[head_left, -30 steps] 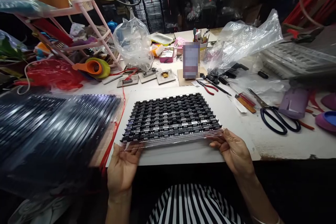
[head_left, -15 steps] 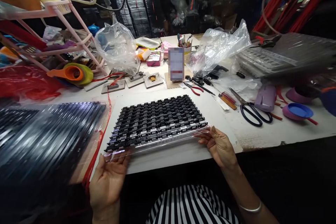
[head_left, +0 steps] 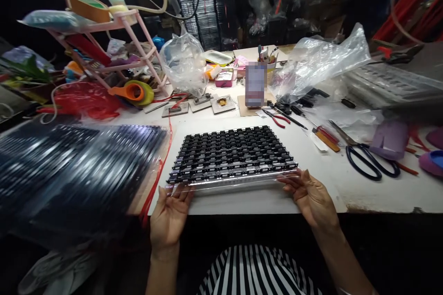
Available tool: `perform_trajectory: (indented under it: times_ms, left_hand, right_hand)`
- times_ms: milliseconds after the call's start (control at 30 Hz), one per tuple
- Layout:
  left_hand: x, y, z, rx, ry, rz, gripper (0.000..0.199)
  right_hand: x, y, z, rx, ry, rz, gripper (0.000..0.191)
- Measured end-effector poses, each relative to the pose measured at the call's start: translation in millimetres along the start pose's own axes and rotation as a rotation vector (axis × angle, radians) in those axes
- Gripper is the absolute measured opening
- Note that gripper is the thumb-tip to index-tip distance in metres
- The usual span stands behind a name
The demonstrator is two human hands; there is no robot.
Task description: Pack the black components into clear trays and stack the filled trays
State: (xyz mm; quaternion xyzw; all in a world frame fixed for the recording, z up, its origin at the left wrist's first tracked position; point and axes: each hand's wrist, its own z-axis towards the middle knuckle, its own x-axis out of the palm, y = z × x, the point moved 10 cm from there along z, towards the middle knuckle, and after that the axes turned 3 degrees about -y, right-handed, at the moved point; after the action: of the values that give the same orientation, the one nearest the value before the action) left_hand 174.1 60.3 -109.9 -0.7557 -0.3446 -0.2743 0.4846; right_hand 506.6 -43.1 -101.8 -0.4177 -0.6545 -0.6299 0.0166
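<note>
A clear plastic tray (head_left: 232,156) filled with rows of small black parts is held level above the white tabletop. My left hand (head_left: 170,215) grips its near left corner, palm up, thumb at the edge and fingers beneath. At the near right corner, my right hand (head_left: 313,198) pinches the rim between thumb and fingers. Through the clear rim some fingertips show; I cannot make out the parts' exact kind. Left of the tray lies a wide stack of similar filled trays (head_left: 79,166), blurred, with red strapping (head_left: 157,184) along its side.
Scissors (head_left: 367,156), red-handled pliers (head_left: 278,119) and a screwdriver (head_left: 327,133) lie to the right. Behind the tray are small metal fixtures (head_left: 223,104) and an upright phone (head_left: 255,84). A pink rack (head_left: 129,37) stands back left, near crumpled plastic bags (head_left: 183,62).
The view has swung left, so everything sits further right in the picture. Both hands keep their hold on the tray, which appears slightly more level.
</note>
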Motion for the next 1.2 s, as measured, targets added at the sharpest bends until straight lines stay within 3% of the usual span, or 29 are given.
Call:
perform_trajectory:
  times_ms: [433, 600, 1200]
  left_hand:
    - [0.9, 2.8, -7.2, -0.002, 0.053, -0.037, 0.043]
    - [2.6, 2.9, -9.5, -0.012, 0.065, -0.056, 0.047]
    - [0.2, 1.8, -7.7, 0.004, 0.067, -0.056, 0.036]
  right_hand:
    - [-20.0, -4.4, -2.5, 0.029, -0.143, -0.073, 0.028]
    - [-25.1, -7.8, -1.2, 0.057, -0.185, -0.071, 0.032]
    - [-23.8, -5.9, -1.1, 0.028, -0.158, -0.08, 0.025]
